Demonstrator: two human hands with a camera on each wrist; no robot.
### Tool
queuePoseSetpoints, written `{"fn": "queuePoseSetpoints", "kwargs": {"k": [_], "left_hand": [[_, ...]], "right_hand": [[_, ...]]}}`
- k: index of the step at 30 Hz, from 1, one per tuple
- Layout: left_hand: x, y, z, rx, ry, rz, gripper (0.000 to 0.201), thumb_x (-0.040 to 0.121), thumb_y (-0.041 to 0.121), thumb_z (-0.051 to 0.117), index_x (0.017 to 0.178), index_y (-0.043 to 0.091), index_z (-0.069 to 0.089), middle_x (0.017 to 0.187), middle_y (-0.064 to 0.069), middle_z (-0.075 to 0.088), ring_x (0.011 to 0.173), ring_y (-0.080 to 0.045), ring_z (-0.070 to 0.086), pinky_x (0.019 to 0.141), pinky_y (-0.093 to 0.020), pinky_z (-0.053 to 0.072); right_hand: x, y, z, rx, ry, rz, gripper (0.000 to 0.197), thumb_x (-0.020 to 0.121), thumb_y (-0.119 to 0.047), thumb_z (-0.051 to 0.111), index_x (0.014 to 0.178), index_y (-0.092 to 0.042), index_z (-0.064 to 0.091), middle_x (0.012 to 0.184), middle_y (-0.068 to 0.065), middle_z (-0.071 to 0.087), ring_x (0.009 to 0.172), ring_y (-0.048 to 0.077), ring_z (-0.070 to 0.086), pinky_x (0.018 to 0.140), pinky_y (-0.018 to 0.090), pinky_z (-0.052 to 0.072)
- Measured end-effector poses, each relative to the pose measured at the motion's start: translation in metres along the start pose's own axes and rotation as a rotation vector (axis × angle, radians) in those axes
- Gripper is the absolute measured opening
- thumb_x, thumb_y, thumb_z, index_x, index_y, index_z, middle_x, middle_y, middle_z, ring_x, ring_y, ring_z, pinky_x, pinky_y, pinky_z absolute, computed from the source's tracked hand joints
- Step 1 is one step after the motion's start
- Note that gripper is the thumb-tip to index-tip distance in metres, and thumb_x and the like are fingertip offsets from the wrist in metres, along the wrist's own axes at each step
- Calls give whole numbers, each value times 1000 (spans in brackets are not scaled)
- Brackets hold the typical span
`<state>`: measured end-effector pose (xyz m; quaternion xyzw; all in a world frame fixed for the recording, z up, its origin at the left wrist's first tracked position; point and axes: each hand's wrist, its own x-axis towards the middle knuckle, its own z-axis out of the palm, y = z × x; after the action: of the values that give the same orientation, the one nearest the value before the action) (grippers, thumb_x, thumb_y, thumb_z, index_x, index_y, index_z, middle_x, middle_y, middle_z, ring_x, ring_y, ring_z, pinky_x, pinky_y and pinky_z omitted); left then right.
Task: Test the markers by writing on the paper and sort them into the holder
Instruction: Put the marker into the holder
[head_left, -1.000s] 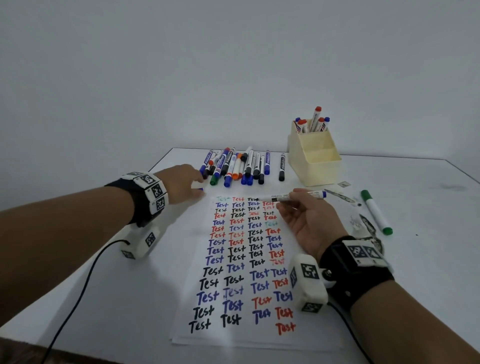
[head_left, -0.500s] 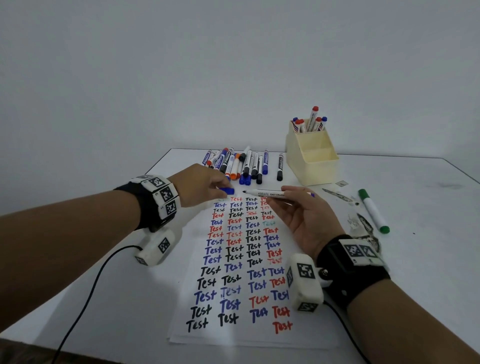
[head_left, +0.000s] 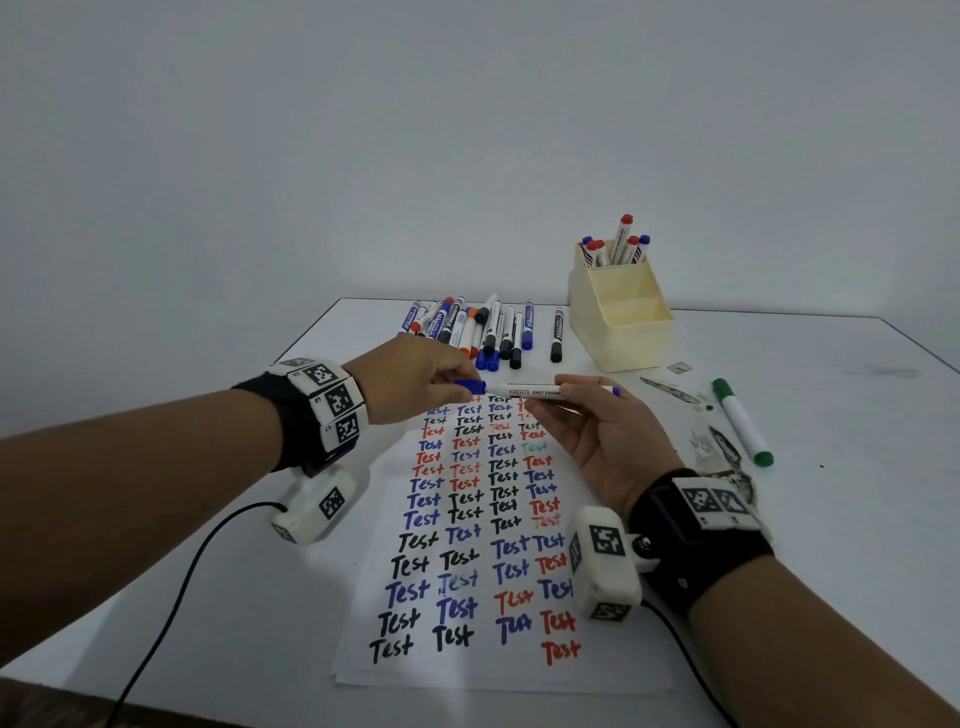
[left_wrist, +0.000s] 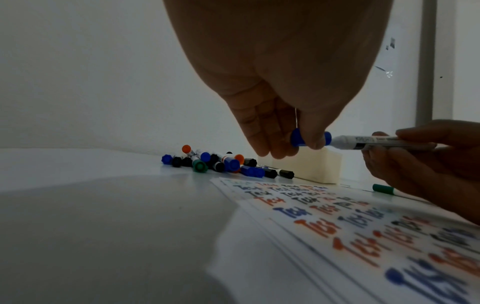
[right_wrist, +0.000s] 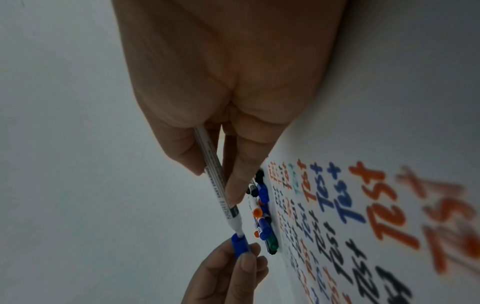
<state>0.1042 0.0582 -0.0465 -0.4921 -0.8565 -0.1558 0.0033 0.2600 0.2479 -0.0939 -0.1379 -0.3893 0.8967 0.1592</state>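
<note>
We are observing, above the far end of the paper (head_left: 483, 545), the right hand (head_left: 597, 436) gripping the marker (head_left: 540, 391) level while the left hand (head_left: 415, 379) is pinching the blue cap (head_left: 470, 386) at its tip, with loose markers (head_left: 483, 330) and the holder (head_left: 621, 317) lying beyond.

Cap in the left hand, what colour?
Blue cap, pinched by the left hand; clearest in the left wrist view.

The white table (head_left: 831, 519) carries the written paper (head_left: 483, 665) at centre. A loose marker pile (head_left: 483, 332) lies at 12 o'clock, the cream holder (head_left: 623, 332) at 1 o'clock, and a green marker (head_left: 740, 421) (capped) at 3 o'clock.
</note>
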Motion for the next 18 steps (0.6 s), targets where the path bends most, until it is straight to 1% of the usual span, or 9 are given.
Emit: {"fn": "queuePoseSetpoints", "kwargs": {"k": [4,7,9,12,15,18], "left_hand": [[-1,0,0,39,-1,17,22,95,32,66,116,25,70,98,13,69,86,2,61,78,-18,49],[-3,3,-1,44,-10,27,21,96,31,66,116,25,70,96,14,67,85,2,60,77,-15,46],[-4,7,0,34,-17,36,22,96,30,65,117,24,69,98,13,67,86,1,60,78,-15,46],[-2,14,3,23,-23,31,23,97,29,64,119,24,68,100,14,65,88,0,59,80,-13,44],[-1,19,4,19,-28,4,21,98,28,62,118,25,68,98,16,63,87,3,56,75,-8,38],[-2,21,5,25,-30,-5,18,99,27,60,115,24,67,96,14,62,84,4,54,71,-9,36]], "right_hand": [[-1,0,1,4,-12,7,10,96,6,60,106,6,62,102,36,71,100,46,73,78,38,65],[-2,0,1,-5,-29,13,13,97,6,60,109,7,61,103,37,71,101,46,73,81,39,64],[-2,1,2,-17,-34,16,13,97,5,59,109,8,62,102,36,71,100,45,74,83,39,64],[-2,1,2,-29,-33,9,12,98,5,59,109,7,61,100,35,72,98,44,74,81,38,64],[-4,0,2,-24,-38,-8,9,98,3,59,106,6,62,99,35,72,95,43,75,78,36,65],[-5,-1,3,-26,-51,-14,8,99,2,59,105,5,62,100,35,72,96,43,74,74,34,65]]}}
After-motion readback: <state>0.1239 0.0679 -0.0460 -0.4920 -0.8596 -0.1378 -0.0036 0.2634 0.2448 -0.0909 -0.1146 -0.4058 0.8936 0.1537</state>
